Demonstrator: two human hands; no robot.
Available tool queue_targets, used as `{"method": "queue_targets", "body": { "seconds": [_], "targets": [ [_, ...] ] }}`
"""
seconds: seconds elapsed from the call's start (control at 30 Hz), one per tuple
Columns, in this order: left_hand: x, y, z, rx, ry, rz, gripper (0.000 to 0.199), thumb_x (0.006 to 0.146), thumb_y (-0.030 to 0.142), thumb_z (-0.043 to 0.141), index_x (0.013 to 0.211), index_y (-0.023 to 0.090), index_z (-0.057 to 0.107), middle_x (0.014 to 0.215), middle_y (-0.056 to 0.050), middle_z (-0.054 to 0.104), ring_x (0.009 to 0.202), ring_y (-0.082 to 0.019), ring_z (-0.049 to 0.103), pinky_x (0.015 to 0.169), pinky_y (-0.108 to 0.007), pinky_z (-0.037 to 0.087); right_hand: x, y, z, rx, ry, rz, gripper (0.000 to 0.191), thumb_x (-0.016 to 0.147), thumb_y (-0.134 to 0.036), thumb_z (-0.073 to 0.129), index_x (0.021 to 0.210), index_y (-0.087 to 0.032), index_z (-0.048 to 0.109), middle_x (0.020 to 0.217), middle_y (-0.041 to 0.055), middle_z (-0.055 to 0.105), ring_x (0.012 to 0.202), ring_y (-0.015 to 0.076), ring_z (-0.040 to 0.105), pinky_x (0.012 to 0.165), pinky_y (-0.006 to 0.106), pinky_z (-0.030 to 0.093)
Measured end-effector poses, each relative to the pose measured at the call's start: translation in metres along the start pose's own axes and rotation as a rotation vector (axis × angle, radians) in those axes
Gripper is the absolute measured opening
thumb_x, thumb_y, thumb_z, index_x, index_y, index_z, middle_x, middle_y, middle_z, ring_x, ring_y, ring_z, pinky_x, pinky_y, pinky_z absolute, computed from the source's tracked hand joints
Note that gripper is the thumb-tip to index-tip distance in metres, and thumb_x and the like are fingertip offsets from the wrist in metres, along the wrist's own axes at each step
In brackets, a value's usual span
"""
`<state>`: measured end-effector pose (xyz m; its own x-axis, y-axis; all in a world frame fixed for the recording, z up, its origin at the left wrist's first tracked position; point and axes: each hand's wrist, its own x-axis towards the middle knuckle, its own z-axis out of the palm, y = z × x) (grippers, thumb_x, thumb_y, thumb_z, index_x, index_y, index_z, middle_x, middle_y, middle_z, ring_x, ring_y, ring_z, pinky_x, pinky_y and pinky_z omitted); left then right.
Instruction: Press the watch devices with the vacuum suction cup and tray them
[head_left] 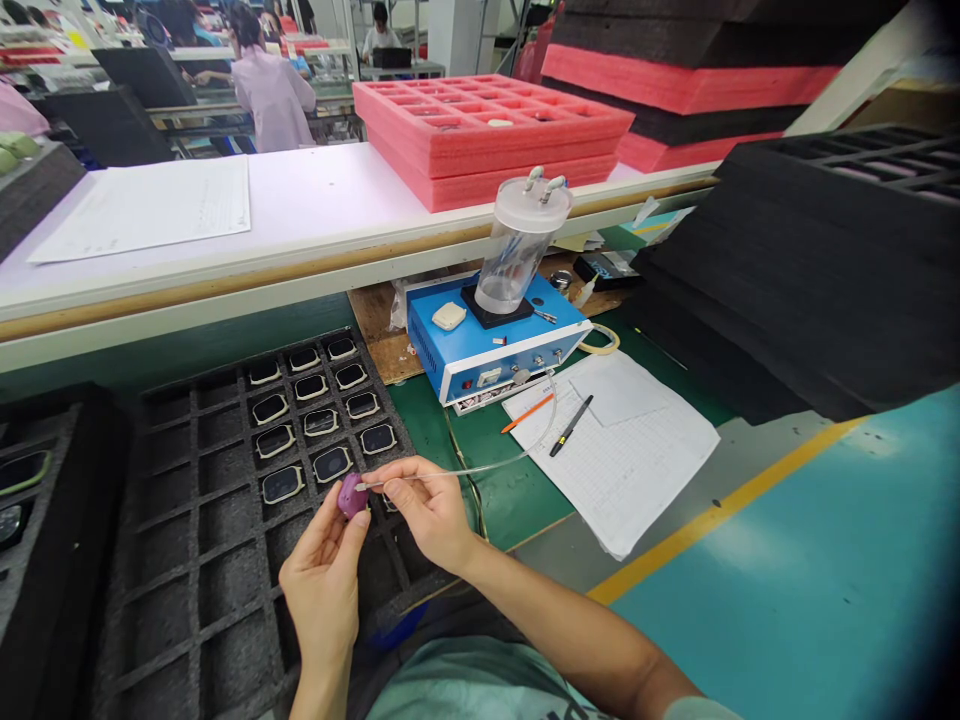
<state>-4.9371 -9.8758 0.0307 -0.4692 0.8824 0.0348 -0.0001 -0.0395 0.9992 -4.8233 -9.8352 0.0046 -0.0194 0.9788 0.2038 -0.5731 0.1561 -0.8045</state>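
Between the fingers of my left hand (pixel 326 565) is a small purple rounded piece (pixel 350 496), perhaps a watch case seen from behind. My right hand (pixel 431 515) pinches the end of a clear thin tube (pixel 491 466), its pale tip against the purple piece. From there the tube curves back to a blue-and-white bench machine (pixel 487 350). Beneath my hands lies a black foam tray (pixel 196 530) with square compartments. Several watch cases with dark screens (pixel 321 421) sit in its far right compartments, and my hands partly cover the ones nearest me.
A clear cylinder (pixel 517 250) stands on the machine. To the right are paper sheets (pixel 637 440), a black pen (pixel 571 426) and an orange pencil (pixel 527 413). Red foam trays (pixel 480 150) rest on the shelf ahead. Black foam stacks (pixel 810 270) rise at right; another black tray (pixel 75 520) is at left.
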Motion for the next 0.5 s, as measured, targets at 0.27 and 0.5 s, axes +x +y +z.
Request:
{"method": "queue_targets", "body": {
  "seconds": [0.27, 0.5],
  "targets": [
    [-0.0007, -0.0009, -0.0011, 0.009, -0.003, -0.009, 0.048, 0.073, 0.029, 0.088, 0.119, 0.022, 0.075, 0.124, -0.010, 0.073, 0.112, -0.027, 0.071, 0.111, -0.046, 0.050, -0.0001, -0.0010, -0.0005, -0.006, -0.006, 0.019, 0.020, 0.094, -0.039, 0.068, 0.099, -0.020, 0.072, 0.104, 0.0078, 0.078, 0.098, 0.0212, 0.075, 0.094, 0.038, 0.061],
    [0.0000, 0.0001, 0.0008, 0.001, 0.001, -0.014, 0.048, 0.072, 0.029, 0.088, 0.118, 0.022, 0.076, 0.124, -0.009, 0.073, 0.111, -0.026, 0.072, 0.111, -0.045, 0.050, -0.0009, -0.0018, 0.0001, -0.025, -0.003, 0.033, 0.025, 0.093, -0.044, 0.068, 0.099, -0.020, 0.071, 0.104, 0.0083, 0.078, 0.097, 0.0216, 0.075, 0.094, 0.039, 0.060]
  ]
}}
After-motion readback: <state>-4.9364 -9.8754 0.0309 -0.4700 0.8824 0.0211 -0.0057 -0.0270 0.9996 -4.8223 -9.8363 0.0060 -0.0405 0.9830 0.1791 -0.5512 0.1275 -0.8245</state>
